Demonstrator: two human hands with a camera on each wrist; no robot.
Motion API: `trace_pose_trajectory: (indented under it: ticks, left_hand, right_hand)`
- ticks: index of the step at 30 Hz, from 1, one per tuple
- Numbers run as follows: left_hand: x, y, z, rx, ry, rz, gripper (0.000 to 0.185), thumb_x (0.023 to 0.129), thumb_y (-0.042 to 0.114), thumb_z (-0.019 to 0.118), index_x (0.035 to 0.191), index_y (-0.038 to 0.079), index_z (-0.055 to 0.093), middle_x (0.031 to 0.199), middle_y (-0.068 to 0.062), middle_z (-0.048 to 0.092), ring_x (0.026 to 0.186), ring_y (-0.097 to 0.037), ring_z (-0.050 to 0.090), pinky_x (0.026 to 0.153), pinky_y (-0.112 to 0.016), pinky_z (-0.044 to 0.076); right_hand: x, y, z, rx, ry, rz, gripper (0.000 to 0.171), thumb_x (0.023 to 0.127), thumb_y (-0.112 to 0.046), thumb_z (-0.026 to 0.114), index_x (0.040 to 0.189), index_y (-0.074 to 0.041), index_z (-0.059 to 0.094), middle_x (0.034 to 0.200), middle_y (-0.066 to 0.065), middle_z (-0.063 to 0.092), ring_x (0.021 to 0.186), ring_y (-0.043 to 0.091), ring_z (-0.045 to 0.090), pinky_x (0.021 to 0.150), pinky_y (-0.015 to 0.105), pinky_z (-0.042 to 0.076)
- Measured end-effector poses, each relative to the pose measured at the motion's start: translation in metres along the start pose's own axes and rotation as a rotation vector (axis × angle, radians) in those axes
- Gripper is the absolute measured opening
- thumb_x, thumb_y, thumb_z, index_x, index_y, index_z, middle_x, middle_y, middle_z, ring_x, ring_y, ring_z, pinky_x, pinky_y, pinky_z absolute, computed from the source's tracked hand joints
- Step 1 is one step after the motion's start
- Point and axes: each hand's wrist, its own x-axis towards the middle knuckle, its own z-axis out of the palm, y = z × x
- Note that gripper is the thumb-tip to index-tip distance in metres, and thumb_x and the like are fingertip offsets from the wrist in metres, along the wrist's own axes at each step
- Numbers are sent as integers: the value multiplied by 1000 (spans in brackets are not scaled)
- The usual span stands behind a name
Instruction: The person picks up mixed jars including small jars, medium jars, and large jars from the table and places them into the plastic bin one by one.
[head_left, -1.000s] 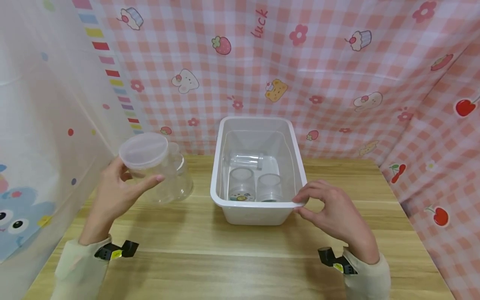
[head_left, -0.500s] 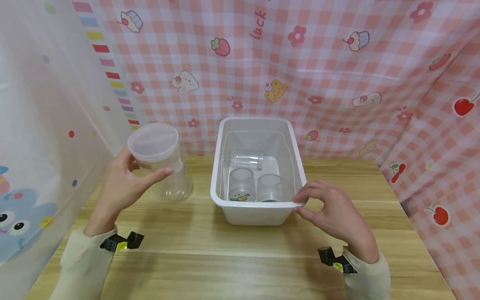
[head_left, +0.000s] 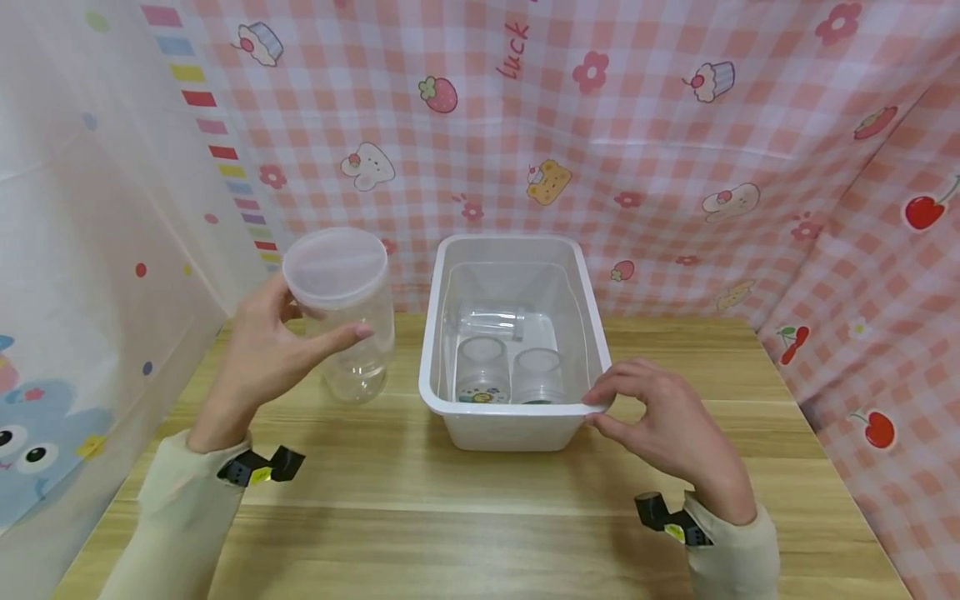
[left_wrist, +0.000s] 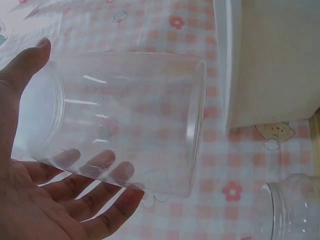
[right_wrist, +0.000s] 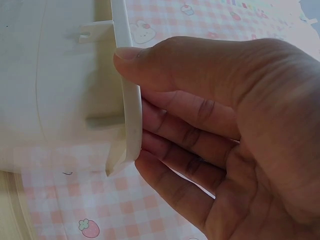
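Note:
My left hand (head_left: pixel 262 350) grips a large clear plastic jar (head_left: pixel 341 267) with a translucent whitish lid, raised over the table's left side. In the left wrist view the jar (left_wrist: pixel 135 120) looks hollow, with thumb and fingers around its lidded end. Behind it, a second clear jar (head_left: pixel 360 379) stands on the table, mostly covered by the held one in the head view. With thumb and fingers at its front right corner, my right hand (head_left: pixel 667 417) pinches the rim of a white plastic tub (head_left: pixel 517 429).
Inside the tub are two small upright clear jars (head_left: pixel 482 367), one showing a colourful print at its base, and a clear container (head_left: pixel 491 322) lying on its side. A pink checked cloth (head_left: pixel 480 125) hangs behind the wooden table (head_left: pixel 450 525); more cloth flanks both sides.
My left hand has carried the large jar up and to the right, towards the tub, so it now overlaps the standing jar. The right hand stays at the tub's rim.

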Motion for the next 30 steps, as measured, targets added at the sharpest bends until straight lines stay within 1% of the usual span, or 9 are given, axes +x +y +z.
trace_pose_trajectory:
  ticks: [7,12,15,19,21,27,30]
  left_hand:
    - [6,8,6,-8,-34,23,77,75,26,93,142,37,55,127,9,67,109,-8,59,87,-27,49]
    - [11,15,11,16,-43,38,78,73,29,95,141,34,57,122,8,69,105,-6,59,87,-31,50]
    - [14,18,16,14,-61,47,78,72,32,95,140,35,57,120,10,69,106,-6,59,89,-36,51]
    - [19,21,25,-21,-97,58,79,71,35,96,139,41,56,121,14,66,111,-5,56,93,-41,50]
    - [21,23,30,-34,-112,65,80,70,36,96,138,43,56,120,14,67,111,-6,55,93,-43,50]
    - [26,28,45,-28,-169,92,84,68,43,96,140,40,55,120,14,68,108,-10,61,90,-43,53]
    - [30,31,52,-14,-193,101,86,67,47,96,141,39,53,121,14,67,107,-11,61,88,-44,54]
  right_hand:
    - [0,0,1,4,13,-25,18,77,-15,90,88,-22,77,93,-13,72,95,8,66,84,37,57]
    - [0,0,1,7,9,-16,18,77,-15,90,89,-23,77,94,-13,72,95,8,66,84,38,57]
    - [0,0,1,8,6,-8,19,77,-15,90,89,-23,77,94,-13,72,95,8,66,85,38,57]
    - [0,1,1,10,4,-1,19,77,-16,90,89,-24,77,95,-13,72,95,9,66,85,39,57]
    - [0,1,1,10,2,1,18,77,-16,89,89,-23,77,95,-13,72,96,9,67,86,39,57]
    - [0,1,0,11,-5,6,18,78,-16,89,89,-23,77,95,-12,72,98,11,67,87,40,57]
    - [0,1,0,13,-4,5,18,78,-16,89,89,-23,77,94,-13,72,97,10,66,87,39,57]
